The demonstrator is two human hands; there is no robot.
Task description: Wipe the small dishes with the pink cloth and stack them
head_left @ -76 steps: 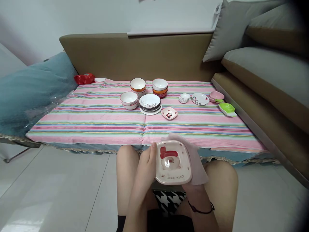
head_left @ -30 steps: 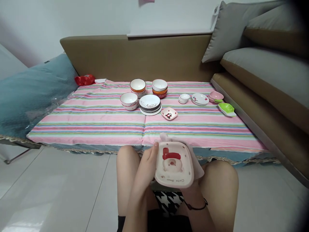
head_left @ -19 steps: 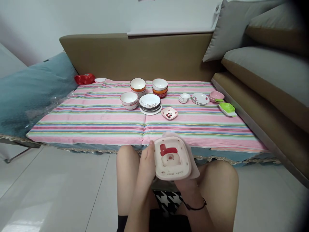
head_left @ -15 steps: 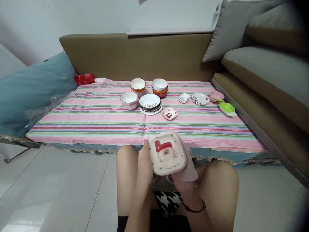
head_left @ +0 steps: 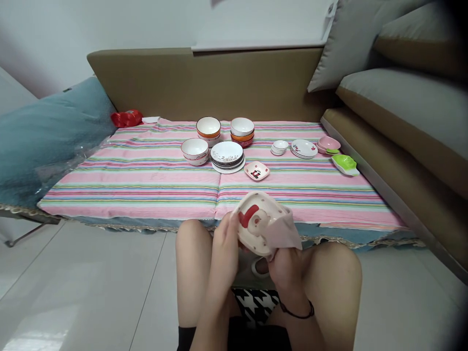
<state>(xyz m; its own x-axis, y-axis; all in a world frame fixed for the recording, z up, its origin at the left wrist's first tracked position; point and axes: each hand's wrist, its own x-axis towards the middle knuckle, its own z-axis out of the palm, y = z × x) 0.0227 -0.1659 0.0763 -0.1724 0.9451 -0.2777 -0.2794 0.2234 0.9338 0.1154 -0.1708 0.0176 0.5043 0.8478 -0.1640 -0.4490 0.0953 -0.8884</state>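
Observation:
A squarish cream dish (head_left: 255,241) with a bear and red scarf design is tilted above my knees. My left hand (head_left: 225,243) grips its left edge, thumb along the rim and the other fingers hidden below. In my right hand (head_left: 287,267) is a pale pink cloth (head_left: 283,231), which lies over the right side of the dish and covers part of the bear. The fingers of my right hand are mostly hidden by the cloth. Just beyond, a small pink-patterned dish (head_left: 257,170) lies on the striped cloth.
The striped cloth (head_left: 146,185) carries stacked bowls (head_left: 195,150), stacked plates (head_left: 226,153), small white dishes (head_left: 280,147), flowered plates (head_left: 303,148), pink bowls (head_left: 328,144) and a green-and-white dish (head_left: 345,165). A red bundle (head_left: 126,118) sits far left; cushions (head_left: 402,105) rise at right.
The cream dish has turned and tilted in my left hand. My right hand has brought the cloth from behind the dish over its right face.

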